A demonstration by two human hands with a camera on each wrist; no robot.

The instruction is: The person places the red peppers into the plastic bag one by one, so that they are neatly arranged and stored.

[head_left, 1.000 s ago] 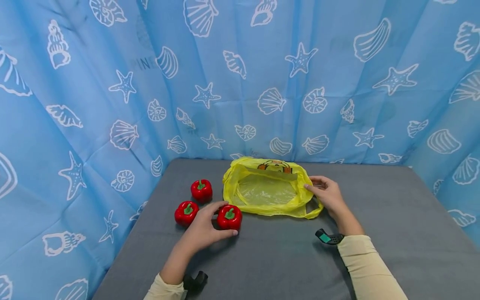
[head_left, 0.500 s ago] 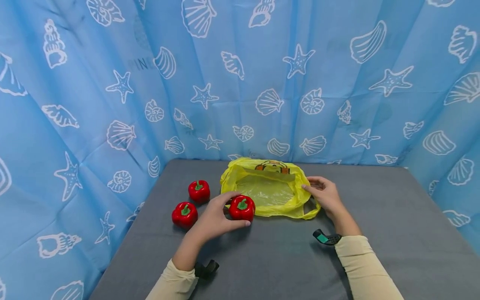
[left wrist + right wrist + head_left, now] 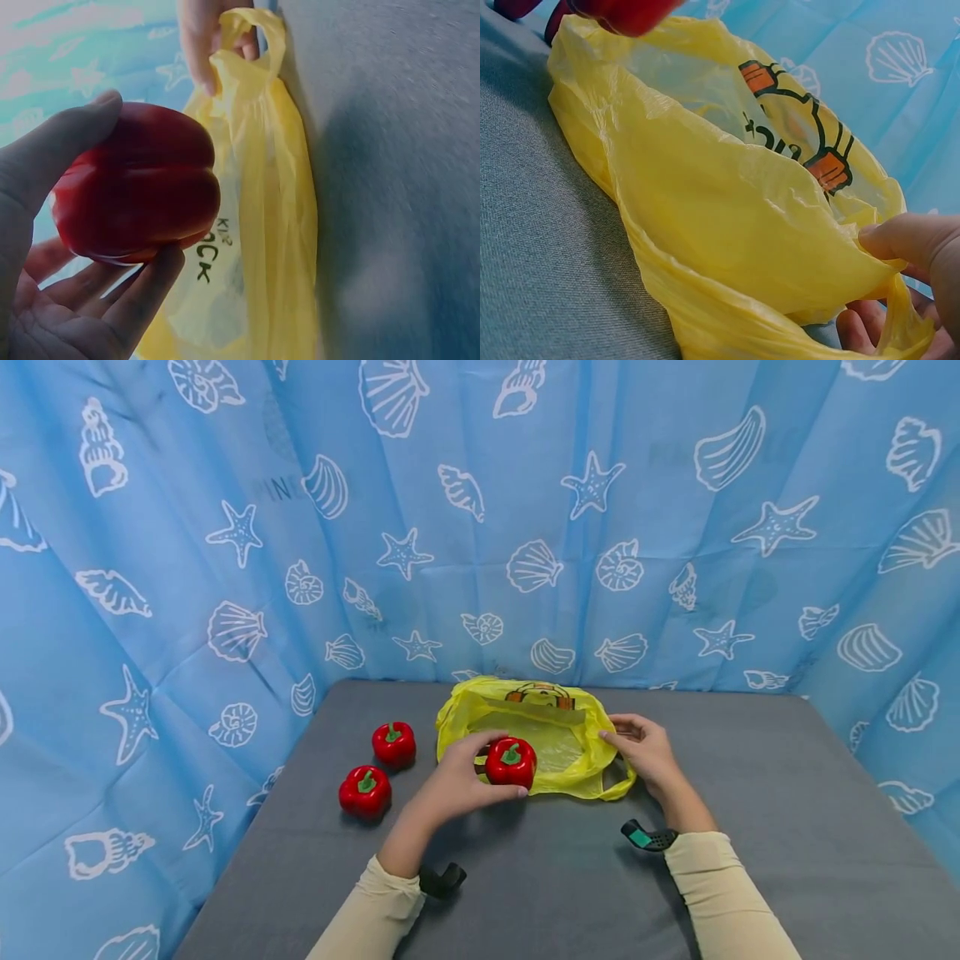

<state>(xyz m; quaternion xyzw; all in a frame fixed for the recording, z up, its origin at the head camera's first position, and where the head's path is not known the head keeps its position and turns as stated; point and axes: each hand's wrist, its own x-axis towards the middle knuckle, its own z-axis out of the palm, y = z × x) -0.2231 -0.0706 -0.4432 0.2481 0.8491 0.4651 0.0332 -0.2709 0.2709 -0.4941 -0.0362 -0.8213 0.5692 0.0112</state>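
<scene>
My left hand (image 3: 461,781) grips a red bell pepper (image 3: 512,763) with a green stem, thumb on one side and fingers on the other. In the head view this pepper is in front of the near left part of a yellow plastic bag (image 3: 577,783), whose mouth gapes upward. My right hand (image 3: 647,752) pinches the bag's right rim near a handle loop; the right wrist view shows the thumb (image 3: 900,236) on the plastic. The left wrist view has the held pepper (image 3: 139,184) close up, apart from the bag (image 3: 281,225).
Two more red bell peppers, one farther back (image 3: 393,745) and one nearer (image 3: 365,792), sit on the grey table (image 3: 555,893) left of the bag. A blue curtain (image 3: 450,568) with white seashell prints hangs behind and beside the table.
My left hand has lifted the pepper and carried it rightward and away from me, from beside the other peppers to the bag's near edge. The right hand keeps its hold on the rim.
</scene>
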